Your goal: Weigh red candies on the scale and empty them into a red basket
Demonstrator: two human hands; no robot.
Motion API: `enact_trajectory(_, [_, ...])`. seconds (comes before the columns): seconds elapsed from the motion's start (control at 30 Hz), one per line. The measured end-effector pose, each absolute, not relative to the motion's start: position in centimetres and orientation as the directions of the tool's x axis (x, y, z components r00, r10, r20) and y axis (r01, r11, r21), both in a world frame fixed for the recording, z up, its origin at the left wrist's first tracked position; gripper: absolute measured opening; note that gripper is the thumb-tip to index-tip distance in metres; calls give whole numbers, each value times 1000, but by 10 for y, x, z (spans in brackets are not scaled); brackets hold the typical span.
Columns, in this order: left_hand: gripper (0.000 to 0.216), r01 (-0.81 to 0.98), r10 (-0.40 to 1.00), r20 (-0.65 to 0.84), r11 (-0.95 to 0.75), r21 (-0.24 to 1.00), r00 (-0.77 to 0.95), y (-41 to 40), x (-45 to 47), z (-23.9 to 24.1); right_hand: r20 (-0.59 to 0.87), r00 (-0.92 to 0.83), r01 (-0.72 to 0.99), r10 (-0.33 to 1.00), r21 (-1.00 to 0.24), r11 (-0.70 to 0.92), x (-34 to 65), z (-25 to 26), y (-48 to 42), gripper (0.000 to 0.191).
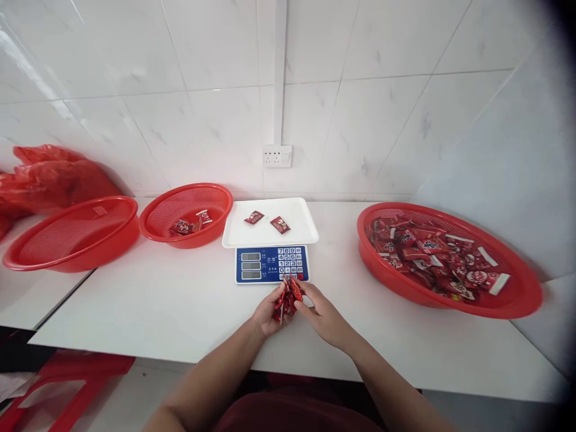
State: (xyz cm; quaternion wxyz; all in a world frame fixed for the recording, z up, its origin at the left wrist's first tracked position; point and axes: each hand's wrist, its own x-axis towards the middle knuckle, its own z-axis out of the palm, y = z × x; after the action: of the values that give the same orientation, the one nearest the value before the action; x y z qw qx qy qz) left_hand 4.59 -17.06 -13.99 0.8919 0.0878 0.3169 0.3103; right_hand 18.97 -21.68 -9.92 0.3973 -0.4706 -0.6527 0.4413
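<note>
My left hand [269, 313] is cupped round a bunch of small red packets [284, 305] just in front of the scale. Against the right side of that bunch, my right hand [321, 313] pinches one of the red packets [294, 289] between thumb and fingers. Behind my hands stands a digital scale [271, 265] with a blue keypad panel and a white weighing tray [270, 239]. Lying apart on that tray are two red packets, a left packet [254, 217] and a right packet [280, 225]. The print on the held packets is too small to read.
To the right, a big red basket [524, 303] holds many red packets [427, 246]. Left of the scale, a smaller red basket [148, 231] has several packets inside. Another red basket [90, 255] and red plastic bags [54, 177] are farther left. A red stool [85, 366] stands below the table.
</note>
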Motion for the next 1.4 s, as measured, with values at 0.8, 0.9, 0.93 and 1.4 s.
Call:
enact_trajectory(0.8, [22, -650, 720, -362, 692, 313, 593, -171, 40, -142, 207, -122, 282, 971, -930, 233, 194, -24, -138, 50])
enact_trajectory(0.9, [23, -666, 730, -352, 681, 305, 585, -172, 40, -143, -11, -446, 477, 895, -849, 227, 218, -42, -185, 30])
enact_trajectory(0.93, [23, -668, 730, -350, 681, 300, 587, -172, 41, -143, -59, -479, 528, 876, -816, 234, 225, -53, -202, 29])
enact_trajectory(1.4, [22, -622, 716, -345, 698, 354, 607, -169, 44, -147, 27, -585, 609, 811, -646, 461, 225, -142, -277, 32])
